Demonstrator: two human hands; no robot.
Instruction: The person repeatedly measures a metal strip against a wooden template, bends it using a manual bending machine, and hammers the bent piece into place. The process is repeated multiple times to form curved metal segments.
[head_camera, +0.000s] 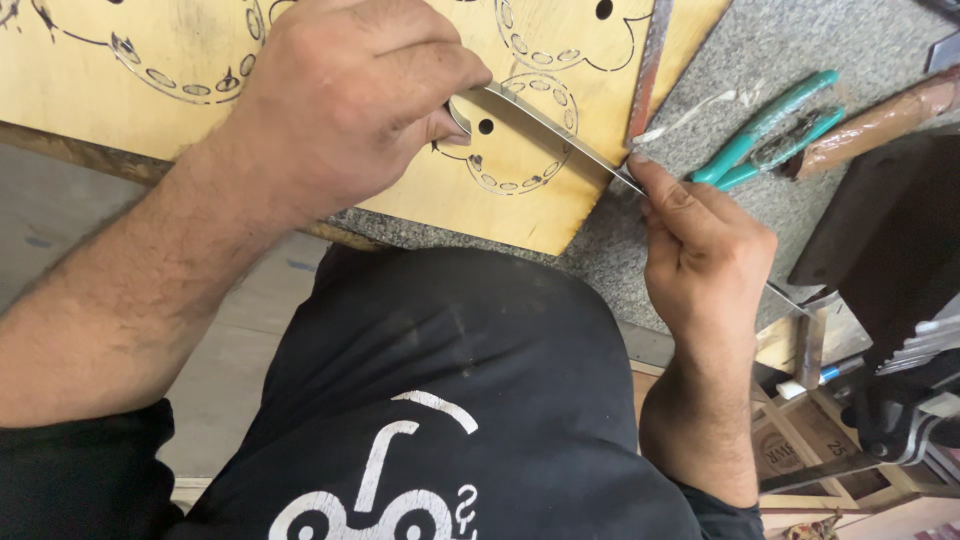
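Your left hand (345, 105) is closed on 1 end of a thin metal strip (545, 125), pressing it against the plywood board (90, 90) with its drawn, drilled pattern. The strip slants down to your right hand (705, 255), which pinches its other end. Teal-handled pliers (770, 135) lie on the speckled surface (800, 45) beyond.

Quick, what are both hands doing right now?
Left hand: closed, pinching one end of a thin metal strip over the wooden board.
Right hand: closed, gripping the strip's other end.
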